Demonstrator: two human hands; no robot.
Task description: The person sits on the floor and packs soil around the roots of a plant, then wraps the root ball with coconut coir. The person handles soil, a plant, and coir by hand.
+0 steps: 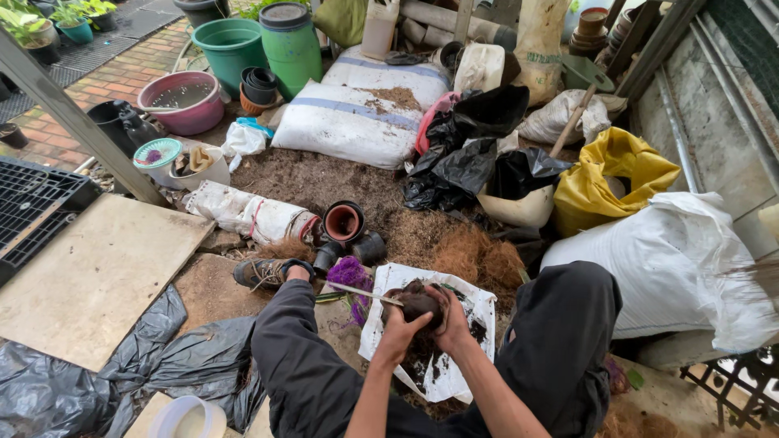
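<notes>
Over a white sheet [479, 312], both hands grip a soil ball [419, 304]; left hand's [398, 331] stick [361, 291] points left.

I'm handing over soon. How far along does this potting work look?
Done: soil already lies spilled on the white sheet, and one clay pot lies on its side, empty. In hand: both hands, left and right, cup a dark root ball, the left also holding a stick. Left: small black pots stand unfilled.
</notes>
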